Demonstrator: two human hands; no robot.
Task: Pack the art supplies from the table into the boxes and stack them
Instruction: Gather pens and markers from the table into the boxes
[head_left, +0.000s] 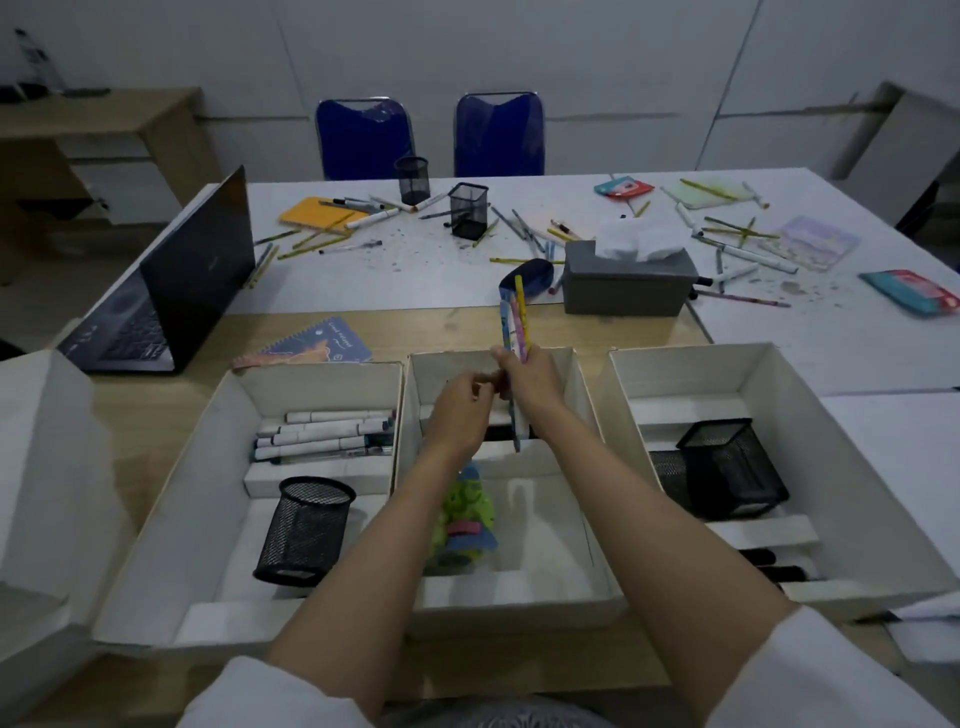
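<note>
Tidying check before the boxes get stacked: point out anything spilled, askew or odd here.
Pens and pencils lie scattered across the white table among dark specks, not yet packed. In the left box, a round mesh cup sits tilted. The right hand grips a bundle of pencils upright.

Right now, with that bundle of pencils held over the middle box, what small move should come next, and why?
Probably lower the pencil bundle into the middle box. The right hand grips it upright directly above that box, and the left hand is steadying its lower part.
</note>
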